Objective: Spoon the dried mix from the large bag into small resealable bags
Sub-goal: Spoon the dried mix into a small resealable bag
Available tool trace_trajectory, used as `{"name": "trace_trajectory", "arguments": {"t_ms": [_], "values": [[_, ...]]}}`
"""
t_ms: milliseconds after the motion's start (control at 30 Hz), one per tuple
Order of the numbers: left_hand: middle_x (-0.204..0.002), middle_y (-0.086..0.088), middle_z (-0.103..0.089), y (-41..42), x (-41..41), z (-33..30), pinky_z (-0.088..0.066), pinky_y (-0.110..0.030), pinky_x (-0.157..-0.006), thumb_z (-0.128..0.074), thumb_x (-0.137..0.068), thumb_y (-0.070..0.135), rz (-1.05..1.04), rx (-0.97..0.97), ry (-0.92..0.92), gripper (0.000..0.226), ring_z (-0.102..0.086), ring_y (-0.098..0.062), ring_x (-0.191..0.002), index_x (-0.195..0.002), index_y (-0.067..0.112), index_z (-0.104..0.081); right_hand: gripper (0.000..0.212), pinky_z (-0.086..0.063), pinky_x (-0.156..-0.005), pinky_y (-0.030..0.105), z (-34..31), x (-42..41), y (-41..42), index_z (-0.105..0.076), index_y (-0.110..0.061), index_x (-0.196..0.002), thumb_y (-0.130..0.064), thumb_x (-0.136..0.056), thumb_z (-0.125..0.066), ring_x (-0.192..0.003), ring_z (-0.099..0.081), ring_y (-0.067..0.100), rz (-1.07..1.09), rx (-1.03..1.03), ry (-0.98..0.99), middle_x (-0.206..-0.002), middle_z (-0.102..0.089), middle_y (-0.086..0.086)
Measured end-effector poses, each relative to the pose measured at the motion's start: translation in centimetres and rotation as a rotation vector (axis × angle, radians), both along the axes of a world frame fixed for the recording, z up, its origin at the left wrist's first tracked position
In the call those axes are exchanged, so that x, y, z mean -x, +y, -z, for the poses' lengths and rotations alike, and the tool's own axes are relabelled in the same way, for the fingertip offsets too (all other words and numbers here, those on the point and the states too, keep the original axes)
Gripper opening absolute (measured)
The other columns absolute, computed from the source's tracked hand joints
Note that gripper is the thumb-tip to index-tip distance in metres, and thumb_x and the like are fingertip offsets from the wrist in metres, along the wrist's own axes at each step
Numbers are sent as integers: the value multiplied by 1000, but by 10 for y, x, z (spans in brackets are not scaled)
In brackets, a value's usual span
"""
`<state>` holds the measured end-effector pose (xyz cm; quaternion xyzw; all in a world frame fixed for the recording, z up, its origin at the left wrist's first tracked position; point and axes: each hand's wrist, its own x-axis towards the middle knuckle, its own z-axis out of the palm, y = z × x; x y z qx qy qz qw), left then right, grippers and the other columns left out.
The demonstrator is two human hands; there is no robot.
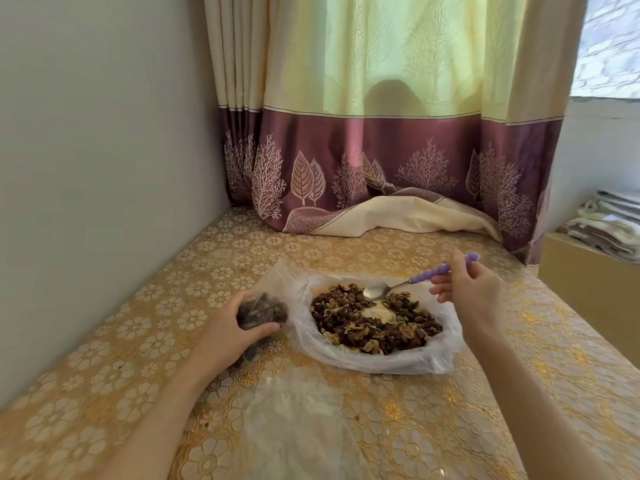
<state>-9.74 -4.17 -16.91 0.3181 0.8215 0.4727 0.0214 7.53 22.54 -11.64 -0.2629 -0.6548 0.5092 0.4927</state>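
The large clear bag (446, 344) lies spread open on the table, holding a ring of dried mix (367, 323) of walnuts and raisins. My right hand (467, 289) pinches the purple handle of a metal spoon (375, 291), whose empty bowl hovers over the far side of the mix. My left hand (232, 327) grips a small resealable bag (258, 311) filled with dark dried mix, just left of the large bag. Clear empty small bags (294, 417) lie flat on the table near me.
The table wears a gold floral cloth (138, 341). A grey wall (86, 168) runs along the left. A cream and purple curtain (381, 174) drapes onto the far end of the table. Folded fabrics (609, 226) sit on a box at right.
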Motion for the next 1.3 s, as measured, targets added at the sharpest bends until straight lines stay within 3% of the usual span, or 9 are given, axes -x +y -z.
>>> {"name": "trace_trajectory", "arguments": {"t_ms": [333, 500, 633, 933, 1067, 1300], "values": [[-95, 24, -56, 0, 1, 1, -38, -14, -67, -70, -54, 57, -11, 10, -12, 62, -51, 9, -86, -108, 40, -45, 39, -46, -45, 21, 8, 0, 7, -62, -6, -71, -27, -99, -47, -43, -57, 7, 24, -118, -126, -54, -66, -2], [-96, 22, -59, 0, 1, 2, -38, -13, -66, -69, -54, 58, 0, 17, -2, 58, -53, 8, -87, -105, 41, -47, 44, -47, -42, 17, 12, 9, 6, -64, -8, -66, -26, -101, -44, -45, -58, 11, -119, 40, -143, -55, -69, 1], [-95, 22, -58, 1, 2, 1, -38, -14, -66, -68, -54, 58, -2, 22, -8, 55, -52, 8, -87, -101, 45, -45, 37, -50, -43, 16, 13, 13, 6, -62, -3, -74, -23, -100, -46, -44, -61, 8, -198, 266, -182, -52, -68, 1], [-91, 24, -57, 1, 1, 0, -36, -13, -63, -68, -53, 58, -19, 42, 4, 49, -51, 10, -82, -95, 48, -44, 47, -46, -38, 14, 4, 3, 3, -59, -2, -61, -20, -101, -43, -37, -56, 7, -148, 344, -46, -45, -64, 3], [-92, 25, -55, 1, 0, -1, -35, -13, -63, -68, -53, 57, -24, 51, 3, 60, -50, 10, -83, -106, 39, -47, 46, -46, -43, 16, 1, 1, 2, -61, -3, -61, -20, -100, -43, -41, -57, 8, -174, 435, -3, -48, -65, 5], [-92, 22, -58, -1, 0, -1, -36, -13, -62, -66, -55, 62, -26, 67, 15, 65, -53, 8, -82, -111, 34, -50, 43, -48, -44, 15, -15, 10, -14, -62, -1, -70, -24, -101, -42, -44, -58, 7, -254, 403, 64, -54, -67, 5]]}}
